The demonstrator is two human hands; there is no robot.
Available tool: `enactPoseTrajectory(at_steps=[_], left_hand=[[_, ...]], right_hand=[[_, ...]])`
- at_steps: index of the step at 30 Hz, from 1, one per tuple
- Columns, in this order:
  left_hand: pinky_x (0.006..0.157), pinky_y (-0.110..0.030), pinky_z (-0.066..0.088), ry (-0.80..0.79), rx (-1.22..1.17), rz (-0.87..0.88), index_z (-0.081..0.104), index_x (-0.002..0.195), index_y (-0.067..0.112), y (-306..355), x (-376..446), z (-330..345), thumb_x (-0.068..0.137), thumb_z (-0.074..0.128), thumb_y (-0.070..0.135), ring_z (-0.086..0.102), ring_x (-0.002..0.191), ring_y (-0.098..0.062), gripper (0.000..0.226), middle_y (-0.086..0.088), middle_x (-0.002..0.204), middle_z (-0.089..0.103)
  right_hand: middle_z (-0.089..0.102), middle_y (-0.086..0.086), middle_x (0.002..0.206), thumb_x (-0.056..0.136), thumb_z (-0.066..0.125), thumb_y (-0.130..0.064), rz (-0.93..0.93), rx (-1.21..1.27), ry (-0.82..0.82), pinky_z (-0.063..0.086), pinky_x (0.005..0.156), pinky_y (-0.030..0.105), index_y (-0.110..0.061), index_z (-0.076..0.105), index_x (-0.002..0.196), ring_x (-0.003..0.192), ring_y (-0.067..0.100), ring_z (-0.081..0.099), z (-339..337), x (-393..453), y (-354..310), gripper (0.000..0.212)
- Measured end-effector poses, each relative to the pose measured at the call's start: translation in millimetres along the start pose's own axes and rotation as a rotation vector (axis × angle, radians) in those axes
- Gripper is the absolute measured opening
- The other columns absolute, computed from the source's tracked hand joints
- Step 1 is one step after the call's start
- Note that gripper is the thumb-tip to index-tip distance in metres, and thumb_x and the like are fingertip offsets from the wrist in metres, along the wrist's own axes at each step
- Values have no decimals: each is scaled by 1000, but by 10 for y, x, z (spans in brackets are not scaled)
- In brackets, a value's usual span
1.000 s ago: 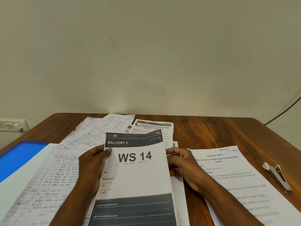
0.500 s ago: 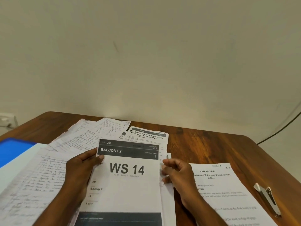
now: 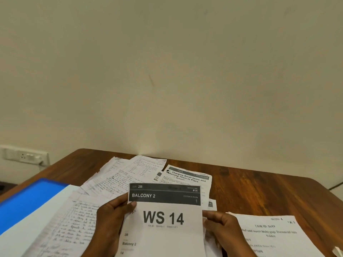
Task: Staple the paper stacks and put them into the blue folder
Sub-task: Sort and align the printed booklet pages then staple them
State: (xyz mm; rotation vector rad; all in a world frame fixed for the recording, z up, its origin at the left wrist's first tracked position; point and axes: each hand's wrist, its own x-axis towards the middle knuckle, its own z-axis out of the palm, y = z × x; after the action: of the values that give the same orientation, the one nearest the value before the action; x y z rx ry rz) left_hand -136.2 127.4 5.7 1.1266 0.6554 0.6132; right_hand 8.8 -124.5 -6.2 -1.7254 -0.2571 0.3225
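Stack (image 3: 165, 219), topped by the "WS 14" sheet, held at 6 o'clock, just above the surface (image 3: 259, 190). Gripped on both long edges: left hand (image 3: 111, 217) curled round the 9 o'clock edge, thumb over the dark header band; right hand (image 3: 220, 227) pinching the 3 o'clock edge, fingers bent. Probably held that way to square the sheets before stapling; edges looked nearly flush at top, with a sliver of under-sheets showing along the 3 o'clock side. Lifted or resting on the papers beneath: could not tell.

Folder (image 3: 29, 199), blue, lay at 9 o'clock, seemingly open, its white inner face running toward 7 o'clock. Handwritten sheets (image 3: 74, 225) lay across that face, apparently on it rather than tucked in; no pocket visible. More handwritten pages (image 3: 130, 171) fanned out at 11 o'clock, overlapping loosely, likely a pile waiting to be sorted. Printed sheet (image 3: 187, 178) headed "Charging Small Items" sat at 12 o'clock, partly under the stack. Task sheet (image 3: 274, 236) lay flat at 4 o'clock, just beside the right hand, probably kept readable. Pale object (image 3: 338, 250) clipped at the 5 o'clock corner, possibly the stapler; too little shown to say. Stapling judged not yet done for this stack.
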Motion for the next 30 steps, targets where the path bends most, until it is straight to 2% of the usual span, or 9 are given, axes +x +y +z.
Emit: enactPoseTrajectory(at_steps=[5, 7, 9, 10, 13, 17, 19, 22, 30], left_hand=[[85, -55, 62, 15, 4, -14, 78, 104, 9, 47, -90, 23, 92, 70, -3, 79, 84, -43, 20, -16, 94, 81], [88, -58, 61, 19, -5, -24, 78, 106, 7, 57, -110, 24, 92, 71, -2, 78, 87, -45, 19, -19, 96, 81], [92, -64, 59, 22, -12, -46, 77, 108, 6, 55, -113, 13, 91, 72, -1, 77, 90, -48, 19, -20, 98, 80], [92, -65, 58, 20, -11, -53, 76, 109, 6, 58, -113, 9, 92, 72, 0, 77, 90, -48, 18, -20, 99, 80], [90, -64, 59, 16, -12, -53, 75, 109, 6, 60, -110, -3, 91, 75, 4, 78, 87, -46, 18, -19, 99, 81], [91, -63, 60, 7, -14, -44, 74, 108, 7, 48, -96, -4, 91, 76, 8, 78, 86, -45, 17, -17, 99, 81], [90, -63, 60, 5, -14, -45, 74, 109, 7, 41, -85, -13, 92, 76, 8, 78, 87, -45, 17, -17, 100, 81], [86, -57, 62, 10, -12, -51, 74, 108, 6, 33, -67, -26, 91, 76, 7, 79, 86, -43, 17, -17, 100, 81], [92, -65, 59, -30, 8, -31, 74, 114, 7, 44, -111, -39, 90, 77, 7, 78, 90, -42, 24, -16, 103, 81]], right_hand=[[72, 11, 59, 94, 66, 8, 28, 7, -31, 39, 37, 18, -6, 80, 101, 36, 11, 54, 23, -55, -22, 21], [74, 13, 64, 92, 73, 0, 15, 18, -10, 39, 40, 20, -10, 83, 95, 42, 14, 57, 3, -122, -82, 14], [80, 6, 77, 88, 80, -9, -23, 3, 45, 44, 46, 21, -13, 85, 88, 53, 15, 66, -72, -160, -123, 6], [81, 2, 80, 87, 82, -11, -41, -18, 72, 45, 45, 18, -14, 85, 85, 54, 10, 68, -121, -167, -148, 4], [80, 0, 79, 82, 86, -9, -56, -107, 86, 43, 42, 12, -12, 83, 82, 54, 6, 69, -290, -177, -253, 4], [81, -2, 81, 79, 88, -8, -36, -225, 16, 46, 48, 20, -11, 82, 83, 67, 21, 72, -500, -167, -383, 7], [81, 1, 82, 78, 88, -7, -31, -259, -15, 48, 53, 26, -10, 82, 83, 67, 26, 70, -598, -154, -449, 8], [81, 3, 83, 78, 88, -6, -25, -322, -46, 46, 48, 22, -10, 82, 85, 61, 18, 67, -767, -114, -543, 9], [80, 2, 81, 78, 87, -7, -14, -406, -74, 47, 53, 28, -12, 84, 85, 65, 19, 63, -977, -57, -556, 10]])
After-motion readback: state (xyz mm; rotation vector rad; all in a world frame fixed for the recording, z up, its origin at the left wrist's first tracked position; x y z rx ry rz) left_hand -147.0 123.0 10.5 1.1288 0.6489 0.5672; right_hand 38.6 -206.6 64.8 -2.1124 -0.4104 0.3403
